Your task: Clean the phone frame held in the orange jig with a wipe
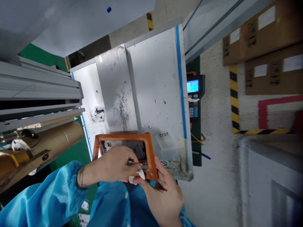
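An orange rectangular frame rests at the near edge of the white work surface, close to my body. Dark and metallic parts show through its opening. My left hand reaches over the frame, its fingertips pinched on a thin white scrap at the frame's near side. Whether the scrap is paper, cloth or tape I cannot make out. My right hand grips the frame's near right corner, fingers along the outer side. Its thumb lies beside the white scrap.
Small screws stand in a clear holder right of the frame. Another small tray holds black bits at the left. A control pendant hangs beyond the table's right edge. Machine beams border the left; cardboard boxes stand right.
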`<state>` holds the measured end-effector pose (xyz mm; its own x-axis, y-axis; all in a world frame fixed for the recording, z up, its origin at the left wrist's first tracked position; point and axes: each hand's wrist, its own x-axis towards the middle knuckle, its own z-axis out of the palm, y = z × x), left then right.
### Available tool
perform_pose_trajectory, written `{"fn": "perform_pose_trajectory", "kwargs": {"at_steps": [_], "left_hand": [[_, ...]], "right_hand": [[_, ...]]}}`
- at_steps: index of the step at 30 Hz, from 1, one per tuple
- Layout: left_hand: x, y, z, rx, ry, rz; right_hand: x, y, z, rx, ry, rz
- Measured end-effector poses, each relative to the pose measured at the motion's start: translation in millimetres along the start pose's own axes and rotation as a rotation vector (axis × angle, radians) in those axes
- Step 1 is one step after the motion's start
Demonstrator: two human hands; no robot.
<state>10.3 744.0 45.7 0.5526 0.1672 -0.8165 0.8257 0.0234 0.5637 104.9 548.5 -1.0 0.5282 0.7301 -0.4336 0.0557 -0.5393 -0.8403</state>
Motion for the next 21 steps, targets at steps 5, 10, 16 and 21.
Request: {"fn": "perform_pose_trajectory", "kwargs": {"at_steps": [5,10,16,21], "left_hand": [[-14.8,-18.1,-14.5,0.013,-0.03,-0.06],[-4.8,-11.7,-10.2,-0.041,-0.043,-0.05],[23.0,1.9,1.0,-0.145,-0.168,-0.065],[-18.2,-14.8,-18.0,0.02,-0.051,-0.079]], "right_hand": [[-0.7,2.3,-2.0,0.005,-0.011,0.034],[0.5,0.1,-2.6,0.019,-0.009,0.005],[5.3,-2.9,-2.3,-0.105,-0.006,-0.037],[6.1,-6.8,-6.1,-0.018,-0.03,0.025]]}}
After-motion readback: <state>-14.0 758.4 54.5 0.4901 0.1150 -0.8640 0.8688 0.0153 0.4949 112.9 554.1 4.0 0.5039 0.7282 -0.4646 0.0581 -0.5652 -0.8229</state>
